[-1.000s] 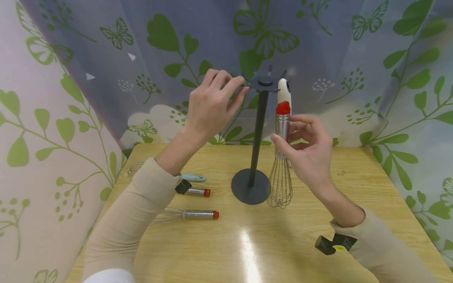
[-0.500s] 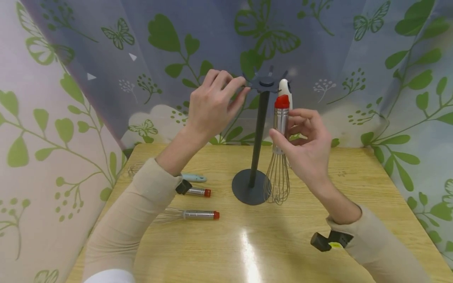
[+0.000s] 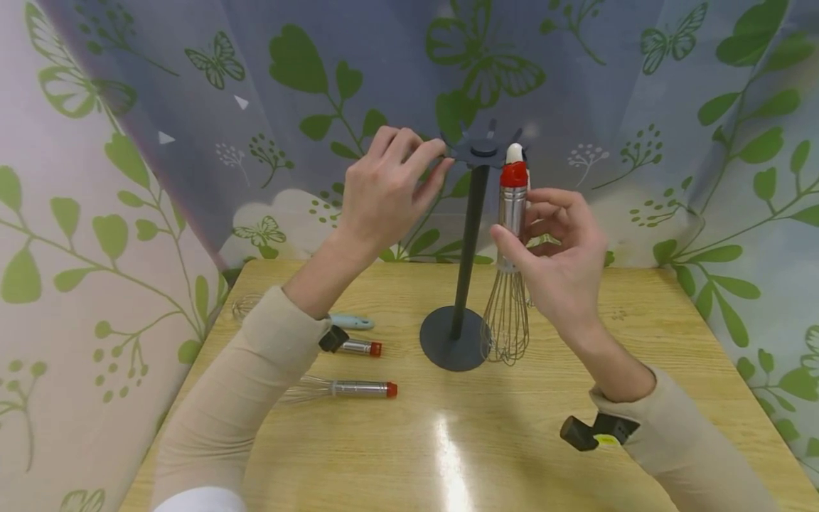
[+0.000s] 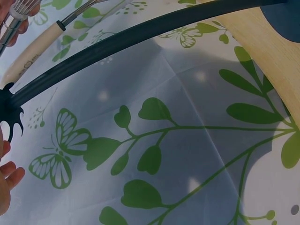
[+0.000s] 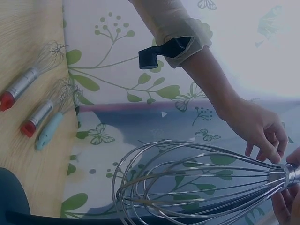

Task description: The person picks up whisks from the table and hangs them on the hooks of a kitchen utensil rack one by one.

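My left hand pinches a hook at the left of the dark utensil stand's top. My right hand holds a whisk upright by its steel handle, thumb in front and fingers behind. Its red end cap points up beside the hooks, and its wire balloon hangs down, partly over the round base. Behind that cap shows the tip of a white-handled utensil. In the left wrist view this pale handle hangs from the hooked top, near the steel-handled whisk.
Left on the wooden table lie a red-capped whisk, a second red-capped handle and a light-blue handle. My left forearm partly covers them. A leaf-patterned curtain stands close behind the table.
My right hand has raised the whisk a little, bringing its red cap up in front of the white handle. The left hand stays at the stand's hook.
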{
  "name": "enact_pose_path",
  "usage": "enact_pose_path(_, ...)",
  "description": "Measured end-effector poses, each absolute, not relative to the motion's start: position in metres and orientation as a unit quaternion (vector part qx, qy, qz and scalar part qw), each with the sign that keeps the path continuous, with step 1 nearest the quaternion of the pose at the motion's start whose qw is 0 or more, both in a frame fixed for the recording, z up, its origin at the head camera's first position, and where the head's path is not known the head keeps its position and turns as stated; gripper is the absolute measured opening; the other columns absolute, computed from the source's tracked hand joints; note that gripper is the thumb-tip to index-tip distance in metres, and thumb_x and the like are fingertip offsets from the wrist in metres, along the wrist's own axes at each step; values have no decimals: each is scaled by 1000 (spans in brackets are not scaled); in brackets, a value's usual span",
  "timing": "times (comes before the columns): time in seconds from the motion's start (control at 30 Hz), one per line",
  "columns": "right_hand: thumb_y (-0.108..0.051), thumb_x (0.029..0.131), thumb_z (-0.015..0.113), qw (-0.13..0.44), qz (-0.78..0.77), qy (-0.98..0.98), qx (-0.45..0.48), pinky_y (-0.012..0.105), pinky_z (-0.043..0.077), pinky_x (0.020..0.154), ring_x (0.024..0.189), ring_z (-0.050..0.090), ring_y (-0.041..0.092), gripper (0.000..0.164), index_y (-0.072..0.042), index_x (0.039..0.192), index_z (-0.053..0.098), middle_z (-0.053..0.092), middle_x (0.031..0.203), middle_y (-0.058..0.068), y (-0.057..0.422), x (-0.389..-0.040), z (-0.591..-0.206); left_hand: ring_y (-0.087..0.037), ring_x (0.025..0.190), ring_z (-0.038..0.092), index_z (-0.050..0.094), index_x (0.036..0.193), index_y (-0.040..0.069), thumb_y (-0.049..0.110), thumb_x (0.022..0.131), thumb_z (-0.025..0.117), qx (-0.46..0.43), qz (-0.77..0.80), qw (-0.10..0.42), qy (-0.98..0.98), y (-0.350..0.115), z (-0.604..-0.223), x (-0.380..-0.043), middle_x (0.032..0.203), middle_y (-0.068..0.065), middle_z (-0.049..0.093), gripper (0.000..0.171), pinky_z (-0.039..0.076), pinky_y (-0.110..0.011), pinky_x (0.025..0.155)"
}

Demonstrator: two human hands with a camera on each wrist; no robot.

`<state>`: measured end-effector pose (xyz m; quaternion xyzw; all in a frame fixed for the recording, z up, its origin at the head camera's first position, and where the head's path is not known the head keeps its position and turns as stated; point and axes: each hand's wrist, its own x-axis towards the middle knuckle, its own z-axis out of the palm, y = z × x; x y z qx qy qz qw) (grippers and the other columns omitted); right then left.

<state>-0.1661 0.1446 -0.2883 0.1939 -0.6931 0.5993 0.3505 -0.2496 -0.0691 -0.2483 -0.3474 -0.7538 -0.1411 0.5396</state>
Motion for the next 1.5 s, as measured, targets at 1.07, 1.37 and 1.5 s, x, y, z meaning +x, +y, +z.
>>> enact_pose_path(1.07,5,82,84,342,583,-714,184,16,53,53,63,65,4,40,9,117,66,67,84,-15,146,-167,-280,-31,93,64,75,104,11,31,109,60,-349,-140,542,-751,-68,-249,-250,89,-9,68,26,54,-36,52)
enact_pose_path(1.37,3,82,84,347,570,-722,184,15,53,53,63,65,2,38,8,116,68,67,84,-15,146,-166,-277,-31,92,64,75,103,11,32,109,60,-348,-135,547,-749,-67,-249,-250,88,-9,68,26,54,-36,52)
enact_pose_path(1.5,2,82,85,351,559,-729,180,14,52,53,63,65,1,38,6,116,69,67,84,-16,147,-166,-277,-31,92,64,75,104,11,32,109,60,-347,-138,545,-751,-67,-249,-249,88,-9,68,27,54,-36,52)
